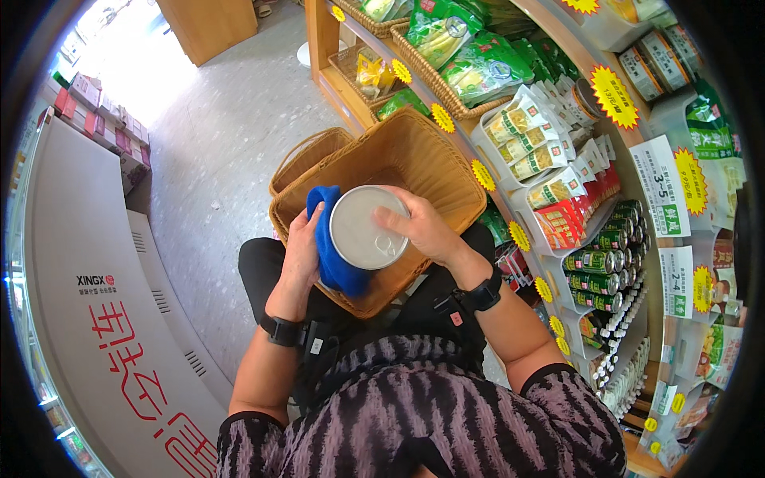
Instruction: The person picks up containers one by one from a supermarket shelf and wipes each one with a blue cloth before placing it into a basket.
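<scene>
Between my hands, above a wicker basket [430, 143], is a round can [362, 224] with a pull ring on its flat pale end. My right hand [418, 224] grips the can's right side, its thumb resting on that end. On the other side my left hand [302, 248] presses a blue cloth [337, 263] against the can's wall. The cloth hides most of the can's left side. The basket, with a smooth tan inner wall, sits between my knees.
A smaller wicker basket [314, 154] adjoins the large one. Shelves to the right hold bagged noodles [529, 134], stacked drink cans [591, 269] and green packs [442, 36]. A white freezer cabinet [89, 239] flanks the left side, with stacked cartons [107, 119] beyond it.
</scene>
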A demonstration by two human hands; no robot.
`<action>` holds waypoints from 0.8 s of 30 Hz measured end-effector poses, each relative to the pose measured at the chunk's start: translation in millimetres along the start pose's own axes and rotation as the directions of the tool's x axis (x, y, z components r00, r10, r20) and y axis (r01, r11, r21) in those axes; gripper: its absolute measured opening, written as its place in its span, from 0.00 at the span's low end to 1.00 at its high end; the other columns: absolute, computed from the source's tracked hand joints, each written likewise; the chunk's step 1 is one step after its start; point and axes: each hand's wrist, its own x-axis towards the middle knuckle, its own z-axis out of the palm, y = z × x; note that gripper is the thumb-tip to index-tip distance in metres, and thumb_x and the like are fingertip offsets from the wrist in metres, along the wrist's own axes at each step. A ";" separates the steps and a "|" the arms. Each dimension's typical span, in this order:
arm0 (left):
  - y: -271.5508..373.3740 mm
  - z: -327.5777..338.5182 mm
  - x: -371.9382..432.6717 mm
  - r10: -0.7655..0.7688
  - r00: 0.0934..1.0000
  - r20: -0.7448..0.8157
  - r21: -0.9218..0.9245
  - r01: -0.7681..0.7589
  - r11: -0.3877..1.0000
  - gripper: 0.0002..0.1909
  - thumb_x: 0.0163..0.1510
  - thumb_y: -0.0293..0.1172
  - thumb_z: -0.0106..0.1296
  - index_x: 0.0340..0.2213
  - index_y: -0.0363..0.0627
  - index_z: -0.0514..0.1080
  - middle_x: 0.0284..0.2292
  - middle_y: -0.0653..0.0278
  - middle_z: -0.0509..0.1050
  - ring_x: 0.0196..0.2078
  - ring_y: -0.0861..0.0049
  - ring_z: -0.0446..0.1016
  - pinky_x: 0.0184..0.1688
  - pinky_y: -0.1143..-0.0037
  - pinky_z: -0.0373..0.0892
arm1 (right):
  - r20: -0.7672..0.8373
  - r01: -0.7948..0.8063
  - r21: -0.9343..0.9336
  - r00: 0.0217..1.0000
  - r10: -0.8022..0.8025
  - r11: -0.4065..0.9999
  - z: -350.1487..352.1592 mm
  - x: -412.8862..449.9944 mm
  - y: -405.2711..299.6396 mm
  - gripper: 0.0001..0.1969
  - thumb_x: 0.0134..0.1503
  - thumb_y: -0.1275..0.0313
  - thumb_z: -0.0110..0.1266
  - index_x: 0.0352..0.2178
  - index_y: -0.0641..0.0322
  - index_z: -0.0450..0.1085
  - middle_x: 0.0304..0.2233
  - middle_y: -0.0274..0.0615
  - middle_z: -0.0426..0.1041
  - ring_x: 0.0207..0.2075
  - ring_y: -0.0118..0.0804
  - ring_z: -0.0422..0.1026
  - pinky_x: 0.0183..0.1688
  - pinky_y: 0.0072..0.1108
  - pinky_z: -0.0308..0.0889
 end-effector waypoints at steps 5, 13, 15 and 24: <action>3.4 -30.9 -2.8 0.048 0.983 -0.179 0.013 -0.047 0.999 0.14 0.56 0.33 0.41 0.39 0.34 0.65 0.34 0.60 0.72 0.33 0.78 0.72 0.37 0.78 0.69 | -0.149 0.008 0.042 0.989 -0.002 0.999 -11.1 19.4 31.7 0.20 0.53 0.68 0.51 0.44 0.68 0.61 0.37 0.38 0.68 0.37 0.25 0.66 0.41 0.18 0.62; 29.4 -55.6 -26.8 0.083 0.959 -0.271 -0.047 -0.100 0.994 0.15 0.56 0.32 0.42 0.41 0.33 0.64 0.37 0.58 0.71 0.38 0.75 0.71 0.42 0.77 0.67 | -0.327 -0.243 0.061 0.912 0.249 0.968 -47.7 88.2 165.6 0.22 0.50 0.67 0.53 0.43 0.71 0.60 0.38 0.45 0.69 0.38 0.32 0.68 0.40 0.22 0.63; 29.9 -59.3 -33.3 0.104 0.957 -0.269 -0.062 -0.125 0.990 0.16 0.56 0.32 0.41 0.42 0.33 0.64 0.38 0.58 0.70 0.38 0.75 0.71 0.43 0.76 0.67 | -0.365 -0.311 -0.010 0.886 0.286 0.950 -42.7 104.7 197.3 0.25 0.49 0.65 0.54 0.44 0.72 0.59 0.39 0.48 0.68 0.39 0.36 0.68 0.41 0.25 0.64; 31.2 -61.4 -27.4 -0.039 0.926 -0.376 -0.058 0.018 0.998 0.15 0.55 0.32 0.42 0.43 0.37 0.64 0.39 0.62 0.70 0.39 0.76 0.70 0.44 0.76 0.66 | -0.392 -0.509 -0.395 0.847 0.361 0.765 -19.0 148.4 278.9 0.28 0.49 0.65 0.53 0.48 0.68 0.55 0.41 0.58 0.66 0.40 0.49 0.68 0.40 0.30 0.64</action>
